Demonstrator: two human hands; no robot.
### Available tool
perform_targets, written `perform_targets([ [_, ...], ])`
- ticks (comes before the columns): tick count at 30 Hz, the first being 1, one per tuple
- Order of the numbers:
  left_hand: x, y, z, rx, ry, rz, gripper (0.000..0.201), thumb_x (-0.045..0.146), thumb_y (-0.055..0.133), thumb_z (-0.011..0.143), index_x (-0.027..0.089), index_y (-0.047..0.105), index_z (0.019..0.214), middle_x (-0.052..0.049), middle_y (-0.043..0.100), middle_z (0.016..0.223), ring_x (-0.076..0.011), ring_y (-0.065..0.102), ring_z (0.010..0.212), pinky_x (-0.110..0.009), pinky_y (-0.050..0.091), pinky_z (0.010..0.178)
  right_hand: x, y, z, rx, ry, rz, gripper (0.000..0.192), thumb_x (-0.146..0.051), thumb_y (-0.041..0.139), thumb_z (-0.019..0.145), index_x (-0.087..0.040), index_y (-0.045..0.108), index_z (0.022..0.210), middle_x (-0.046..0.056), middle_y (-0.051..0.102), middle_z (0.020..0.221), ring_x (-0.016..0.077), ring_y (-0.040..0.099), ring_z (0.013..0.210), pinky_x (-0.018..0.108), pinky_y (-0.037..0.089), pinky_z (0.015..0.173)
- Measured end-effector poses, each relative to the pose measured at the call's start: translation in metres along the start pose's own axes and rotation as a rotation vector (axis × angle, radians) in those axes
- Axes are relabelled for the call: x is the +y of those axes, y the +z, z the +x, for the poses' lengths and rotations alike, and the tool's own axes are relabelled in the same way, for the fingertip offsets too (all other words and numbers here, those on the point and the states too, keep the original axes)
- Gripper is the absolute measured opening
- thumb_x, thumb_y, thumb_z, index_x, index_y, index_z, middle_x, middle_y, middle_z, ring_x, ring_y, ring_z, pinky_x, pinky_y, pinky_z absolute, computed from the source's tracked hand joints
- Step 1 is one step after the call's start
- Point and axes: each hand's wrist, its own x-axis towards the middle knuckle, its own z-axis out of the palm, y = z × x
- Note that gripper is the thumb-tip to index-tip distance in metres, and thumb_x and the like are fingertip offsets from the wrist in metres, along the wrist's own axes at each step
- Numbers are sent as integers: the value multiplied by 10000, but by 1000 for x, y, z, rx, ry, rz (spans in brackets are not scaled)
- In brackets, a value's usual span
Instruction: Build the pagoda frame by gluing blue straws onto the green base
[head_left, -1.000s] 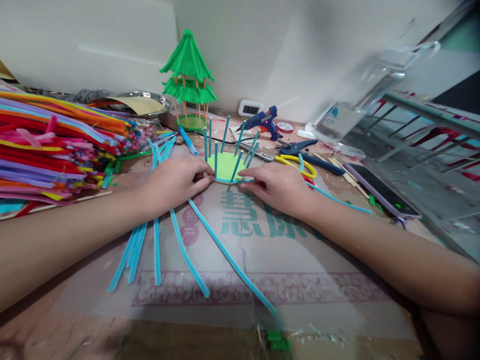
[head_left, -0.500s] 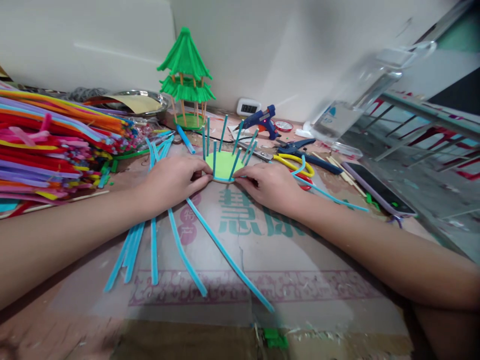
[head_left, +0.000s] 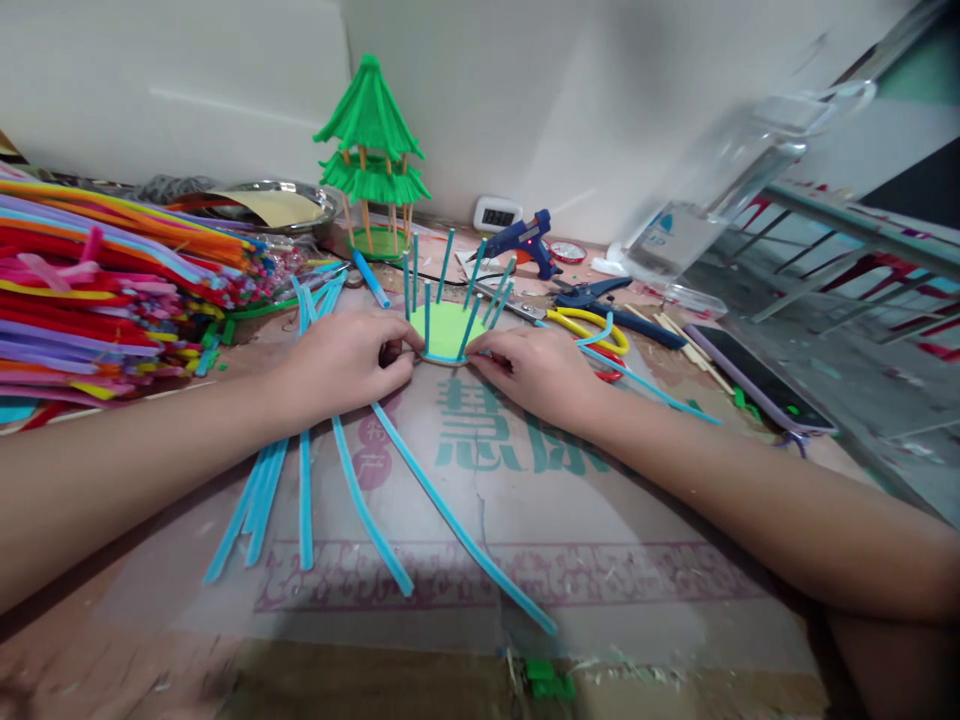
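Note:
A round light-green base [head_left: 448,328] stands between my hands, ringed by several upright blue posts [head_left: 427,318]. A blue pipe cleaner [head_left: 444,359] lies along its front edge. My left hand [head_left: 346,362] is curled at the front left of that edge, index fingertip against it and thumb slightly lower. At the front right, my right hand [head_left: 534,372] pinches the pipe cleaner between thumb and forefinger. Loose blue pipe cleaners [head_left: 306,500] pass beneath my left hand and wrist. Another blue length [head_left: 652,387] shows beyond my right hand; whether it joins the edge strip is hidden.
A green pagoda model [head_left: 371,170] stands behind. Colourful pipe cleaners [head_left: 97,300] are heaped left. Toward the back right are a glue gun [head_left: 525,243], a timer [head_left: 496,213], yellow-and-red-handled scissors [head_left: 592,330], blue-handled pliers [head_left: 600,292], a phone [head_left: 757,375] and a clear bottle [head_left: 705,190].
My left thumb has drawn back slightly from the base's edge. The blue length on the right has shifted a little left; the long strip in front has slid slightly toward the lower right.

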Motion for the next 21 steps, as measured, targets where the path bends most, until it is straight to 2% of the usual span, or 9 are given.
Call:
perform_targets([
  [6,-2,2,3,0,-13,-40,283,365,529,892,210,755,961,-25,758,869,-181,652,754,-281,407,667,0,-1,-1,12,3,-2,243,-307,571,983,-197,774,1059,68,800,957,204,722,827,289,421,684],
  [13,-3,3,2,5,-9,-52,275,371,540,879,205,743,962,-21,739,843,-183,653,755,-276,399,653,0,-1,0,-3,8,-2,253,-318,563,989,-199,773,1066,65,798,967,204,720,835,292,408,688],
  [17,-1,3,1,-9,-28,-39,279,394,562,864,191,726,963,-32,717,825,-195,645,753,-290,391,633,-1,-1,-1,24,-13,8,258,-340,566,982,-198,769,1055,50,785,879,190,698,768,293,381,660],
  [21,0,3,2,-15,-41,-53,286,393,537,877,193,726,956,-29,705,816,-191,637,749,-293,393,638,-5,-2,-1,26,15,21,313,-462,623,954,-197,761,1047,38,758,793,187,669,720,292,349,634],
])
